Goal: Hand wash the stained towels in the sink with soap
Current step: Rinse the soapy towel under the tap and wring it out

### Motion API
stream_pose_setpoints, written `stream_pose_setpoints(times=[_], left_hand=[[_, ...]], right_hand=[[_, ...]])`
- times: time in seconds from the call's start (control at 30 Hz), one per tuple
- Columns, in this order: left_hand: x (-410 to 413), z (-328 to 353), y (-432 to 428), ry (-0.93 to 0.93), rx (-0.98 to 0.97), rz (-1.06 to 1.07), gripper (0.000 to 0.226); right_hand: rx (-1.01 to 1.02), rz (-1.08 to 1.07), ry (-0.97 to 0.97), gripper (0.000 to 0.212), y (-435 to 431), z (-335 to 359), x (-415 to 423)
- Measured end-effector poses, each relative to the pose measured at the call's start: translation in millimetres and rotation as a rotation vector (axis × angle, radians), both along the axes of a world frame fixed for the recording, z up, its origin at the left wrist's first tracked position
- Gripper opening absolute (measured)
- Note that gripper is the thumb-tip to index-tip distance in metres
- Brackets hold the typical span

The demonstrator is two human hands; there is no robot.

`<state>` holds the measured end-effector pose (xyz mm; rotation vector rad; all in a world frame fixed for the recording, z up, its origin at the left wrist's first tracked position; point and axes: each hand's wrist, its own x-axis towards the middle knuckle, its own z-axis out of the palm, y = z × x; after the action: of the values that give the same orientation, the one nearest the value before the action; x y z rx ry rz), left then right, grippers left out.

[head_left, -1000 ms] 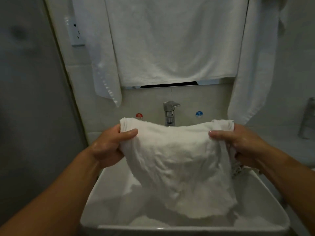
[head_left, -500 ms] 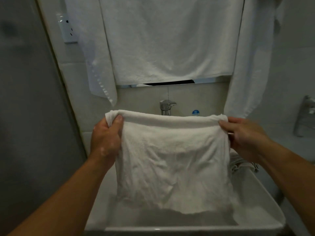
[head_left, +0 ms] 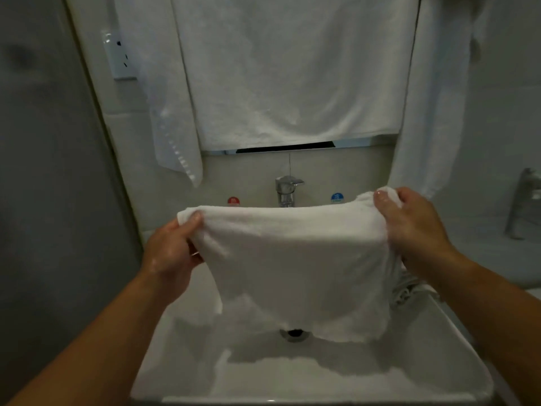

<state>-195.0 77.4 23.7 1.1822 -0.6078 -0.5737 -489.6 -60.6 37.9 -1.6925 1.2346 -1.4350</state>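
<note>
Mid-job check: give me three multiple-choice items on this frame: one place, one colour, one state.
1. The held towel hangs: A) over the sink B) on the rack C) on the floor.
2. The dot right of the tap is: A) red B) blue C) green.
3. The towel is gripped by: A) one hand B) neither hand C) both hands.
1 A: its lower edge dangles above the sink. 2 B: the blue dot sits beside the tap. 3 C: left hand and right hand pinch its top corners.
</note>
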Motion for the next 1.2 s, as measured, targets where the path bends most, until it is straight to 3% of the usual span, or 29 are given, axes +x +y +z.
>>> stream_pose_setpoints(times=[0.07,0.13,0.2,0.27,0.33,0.4,0.47,0.57,0.63,0.7,0.77,0.93,1.03,1.07,1.13,1.2], left_hand=[[5,2,0,-0.089,0.088,0.02,0.019],[4,1,1,-0.324,0.247,0.072,0.024],[5,5,0,-0.56,0.403,0.1,0.037],[12,15,3,-0.554,0.528,0.078,0.051],[15,28,6,-0.562,0.64,0.006,0.054],[18,40,9,-0.61,0.696,0.002,0.044],[20,43,10,-0.559,0.637,-0.057,0.038],[16,46,16,-0.572,0.555,-0.337,0.054],[21,46,19,-0.895,0.612,-0.43,0.058],[26,45,18,-1.29,0.711,-0.359,0.047],[27,44,16,-1.436,0.679,-0.284,0.034],[30,45,13,-1.423,0.733,-0.337,0.013],[35,48,14,-1.346,0.729,-0.356,0.04],[35,48,14,-1.21,0.647,-0.34,0.039],[34,45,14,-0.796,0.457,-0.353,0.015],[33,43,13,-0.482,0.352,-0.351,0.01]], right_hand=[[-0.019,0.008,0.035,0.027,1,5,-1],[0.026,0.01,0.135,0.028,1,7,-2],[0.193,0.097,0.096,0.047,4,15,-3],[0.318,0.298,0.02,0.072,6,24,-9],[0.352,0.553,0.047,0.073,10,36,-20],[0.287,0.636,0.351,0.068,14,41,-23],[0.108,0.533,0.751,0.064,15,40,-19],[-0.018,0.436,1.057,0.068,13,35,-9],[-0.008,0.39,1.152,0.065,10,37,-7],[0.0,0.367,1.186,0.051,5,41,-9],[0.037,0.366,1.144,0.026,-1,42,-11],[-0.019,0.428,1.092,0.004,-20,35,-18],[0.015,0.456,0.83,0.025,-28,35,-28],[0.059,0.481,0.666,0.031,-28,33,-30],[0.185,0.531,0.369,0.036,-28,30,-31],[0.306,0.525,0.181,0.036,-27,28,-30]])
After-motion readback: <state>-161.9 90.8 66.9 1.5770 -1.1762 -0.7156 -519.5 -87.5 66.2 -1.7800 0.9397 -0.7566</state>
